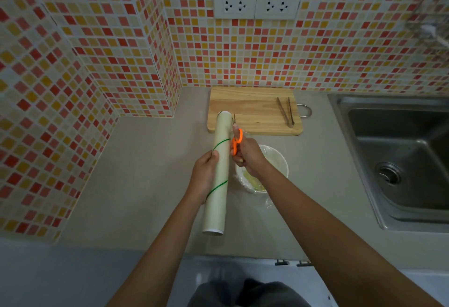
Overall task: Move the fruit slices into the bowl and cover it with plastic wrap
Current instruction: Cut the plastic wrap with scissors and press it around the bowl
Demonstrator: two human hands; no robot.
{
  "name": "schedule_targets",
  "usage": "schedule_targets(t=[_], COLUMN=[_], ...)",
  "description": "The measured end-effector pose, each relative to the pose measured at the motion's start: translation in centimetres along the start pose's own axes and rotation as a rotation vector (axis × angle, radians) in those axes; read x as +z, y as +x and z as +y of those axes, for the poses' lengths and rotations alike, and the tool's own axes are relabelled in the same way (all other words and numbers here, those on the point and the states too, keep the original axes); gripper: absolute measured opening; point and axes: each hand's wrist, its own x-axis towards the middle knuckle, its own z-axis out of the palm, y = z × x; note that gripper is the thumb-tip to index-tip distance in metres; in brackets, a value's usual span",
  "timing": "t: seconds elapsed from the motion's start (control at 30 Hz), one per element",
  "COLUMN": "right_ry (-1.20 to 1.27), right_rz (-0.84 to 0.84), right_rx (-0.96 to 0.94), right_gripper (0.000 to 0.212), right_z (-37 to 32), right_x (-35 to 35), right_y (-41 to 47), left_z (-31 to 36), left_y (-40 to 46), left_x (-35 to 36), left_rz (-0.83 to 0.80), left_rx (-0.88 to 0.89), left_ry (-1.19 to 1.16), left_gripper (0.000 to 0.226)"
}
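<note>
Plastic wrap roll: long, cream, green spiral line, raised above the counter near the front, lengthwise away from the viewer; gripped round its middle by the left hand, fingers closed about the tube. Right hand: just beside the roll, closed through the orange handles of a pair of scissors, blades pointing away along the roll's right edge; whether parted or shut, cannot tell. Bowl: white, on the counter directly beneath the right wrist, partly hidden by it; pale yellow-green fruit slices inside, clear film already draped over the rim and trailing onto the counter at the near side. Step in hand, by judgement: slices transferred; sheet being cut free from the roll. Next move calls for: film held taut between roll and bowl, a clean cut along the roll, then loose edges pressed down round the rim. Cutting board: wood, farther back against the wall, bare of fruit. Tongs: metal, lying on the board's right part. Sink: steel, far right.
</note>
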Motion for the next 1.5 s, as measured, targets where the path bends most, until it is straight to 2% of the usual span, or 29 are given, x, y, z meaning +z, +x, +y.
schedule_targets(t=[0.2,0.33,0.53,0.7,0.8,0.9,1.03,1.17,1.3,1.5], right_ry=[-0.006,-0.006,-0.040,-0.053,-0.235,-0.575,-0.878,-1.041,-1.167,-1.224], right_rz=[0.028,0.085,0.058,0.179,0.348,0.529,0.607,0.628,0.601,0.556], right_rx=[-0.044,-0.044,-0.113,-0.198,-0.229,-0.227,-0.168,-0.094,-0.067,-0.054], right_gripper=[0.046,0.043,0.036,0.036,0.041,0.051,0.040,0.038,0.034,0.027], right_z=[-0.7,-1.6,-2.8,-1.8,0.3,2.8,5.8,7.3,7.6,7.7], right_x=[-0.1,-0.6,-2.7,-6.5,-9.7,-12.6,-14.6,-15.2,-15.8,-16.9], right_y=[0.8,0.7,-1.4,-3.7,-4.8,-5.5,-5.5,-4.7,-4.3,-4.1], left_z=[-0.1,-0.8,-2.7,-5.2,-6.2,-6.7,-6.8,-6.7,-6.8,-7.2], left_y=[-0.7,-0.9,-0.1,0.8,0.9,0.8,0.5,0.5,0.7,0.9], left_x=[-0.1,-0.9,-2.4,-2.2,-1.6,-1.1,-0.4,-0.5,-0.6,-0.7], left_rz=[-0.013,0.020,0.145,0.148,0.164,0.186,0.216,0.236,0.247,0.331], left_rx=[-0.017,-0.005,0.047,0.010,-0.001,0.013,0.051,0.035,-0.024,-0.028], left_ry=[-0.048,0.012,0.268,0.539,0.652,0.734,0.827,0.964,0.896,0.825], left_gripper=[0.026,0.031,0.025,0.037,0.039,0.043,0.048,0.058,0.072,0.058])
